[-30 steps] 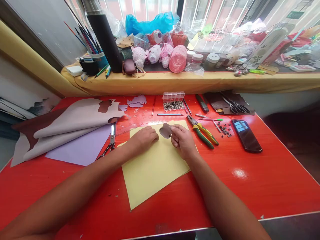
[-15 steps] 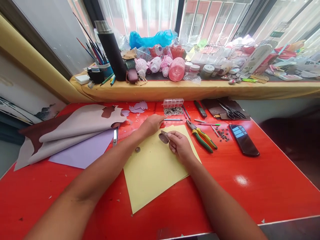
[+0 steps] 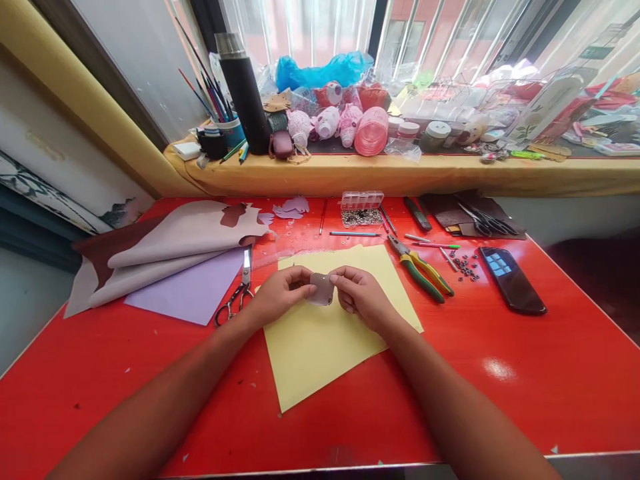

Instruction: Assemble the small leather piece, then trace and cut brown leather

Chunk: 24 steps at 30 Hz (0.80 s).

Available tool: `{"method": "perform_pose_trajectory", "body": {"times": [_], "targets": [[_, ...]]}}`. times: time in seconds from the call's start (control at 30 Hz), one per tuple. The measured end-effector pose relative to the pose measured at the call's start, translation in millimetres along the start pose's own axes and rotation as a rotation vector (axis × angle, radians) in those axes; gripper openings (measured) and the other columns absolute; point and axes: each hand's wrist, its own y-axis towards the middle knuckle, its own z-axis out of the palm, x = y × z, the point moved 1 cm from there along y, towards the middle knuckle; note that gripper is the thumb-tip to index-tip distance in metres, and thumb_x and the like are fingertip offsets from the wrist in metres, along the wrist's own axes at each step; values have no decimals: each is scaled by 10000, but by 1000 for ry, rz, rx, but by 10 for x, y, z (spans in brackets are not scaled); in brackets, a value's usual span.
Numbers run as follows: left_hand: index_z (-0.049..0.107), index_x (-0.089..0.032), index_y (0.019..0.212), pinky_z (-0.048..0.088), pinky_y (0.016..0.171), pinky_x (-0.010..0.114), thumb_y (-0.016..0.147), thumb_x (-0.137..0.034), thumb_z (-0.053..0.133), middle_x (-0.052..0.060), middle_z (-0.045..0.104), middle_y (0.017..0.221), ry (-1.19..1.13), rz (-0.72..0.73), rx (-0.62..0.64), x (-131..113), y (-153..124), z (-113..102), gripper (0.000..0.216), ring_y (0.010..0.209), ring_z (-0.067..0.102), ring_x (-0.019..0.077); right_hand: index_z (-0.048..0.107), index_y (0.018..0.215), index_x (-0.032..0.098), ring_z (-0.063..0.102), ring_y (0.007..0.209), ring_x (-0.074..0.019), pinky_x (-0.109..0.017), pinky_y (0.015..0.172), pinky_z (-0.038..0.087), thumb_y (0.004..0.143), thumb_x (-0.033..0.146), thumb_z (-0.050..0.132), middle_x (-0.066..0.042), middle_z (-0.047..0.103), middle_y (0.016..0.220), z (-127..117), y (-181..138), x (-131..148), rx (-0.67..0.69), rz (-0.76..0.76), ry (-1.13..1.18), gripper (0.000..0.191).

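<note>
A small grey-brown leather piece (image 3: 321, 289) is held between both hands over a yellow sheet (image 3: 340, 327) on the red table (image 3: 500, 373). My left hand (image 3: 280, 293) pinches its left edge, fingers curled. My right hand (image 3: 361, 297) pinches its right edge. Scissors (image 3: 239, 291) lie just left of my left hand. Green-and-yellow pliers (image 3: 423, 267) lie right of my right hand.
Folded leather sheets (image 3: 170, 243) and a lilac sheet (image 3: 193, 293) lie at the left. A clear box of small metal parts (image 3: 361, 208), thin rods (image 3: 355, 234), loose black rivets (image 3: 466, 265) and a dark phone (image 3: 511, 288) lie at the back and right. The yellow sill (image 3: 400, 175) holds a black flask (image 3: 247, 93) and jars.
My left hand reached toward the box at the back, then came back and now pinches the leather piece together with my right hand. The view shifted left.
</note>
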Motion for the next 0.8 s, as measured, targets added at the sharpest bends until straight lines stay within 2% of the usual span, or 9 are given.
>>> {"method": "perform_pose_trajectory", "body": {"times": [0.27, 0.4, 0.53, 0.67, 0.8], "targets": [[698, -195, 998, 530, 779, 310, 898, -385, 697, 36, 744, 937, -8, 80, -184, 78, -1, 84, 215, 862, 690, 197, 681, 965, 200, 395, 452, -103, -245, 429, 292, 882, 538, 718, 81, 478, 542, 20, -1, -8, -51, -64, -120, 350], [700, -196, 1005, 540, 743, 286, 918, -388, 686, 29, 742, 930, 7, 88, -216, 68, -29, 159, 211, 833, 692, 181, 677, 1002, 202, 458, 464, -122, -266, 459, 364, 905, 540, 688, 69, 518, 576, 7, 5, -30, -91, -174, -326, 352], [697, -193, 1007, 567, 702, 277, 920, -396, 685, 29, 748, 921, -19, 84, -258, 59, -53, 197, 221, 804, 709, 174, 656, 1012, 213, 495, 485, -136, -273, 494, 369, 926, 476, 661, 67, 529, 585, 30, -2, -87, -103, -256, -532, 278], [686, -186, 987, 573, 627, 273, 907, -399, 687, 21, 738, 862, -62, 83, -225, 52, -42, 206, 228, 685, 691, 152, 631, 937, 221, 516, 490, -138, -268, 510, 370, 941, 376, 604, 67, 533, 582, 59, -10, -121, -90, -278, -601, 157], [660, -188, 1022, 564, 599, 268, 896, -377, 693, 11, 738, 833, -87, 72, -185, 65, -28, 191, 229, 617, 688, 138, 623, 903, 222, 518, 475, -133, -260, 508, 371, 943, 316, 560, 67, 552, 571, 60, -7, -110, -74, -252, -558, 120]]}}
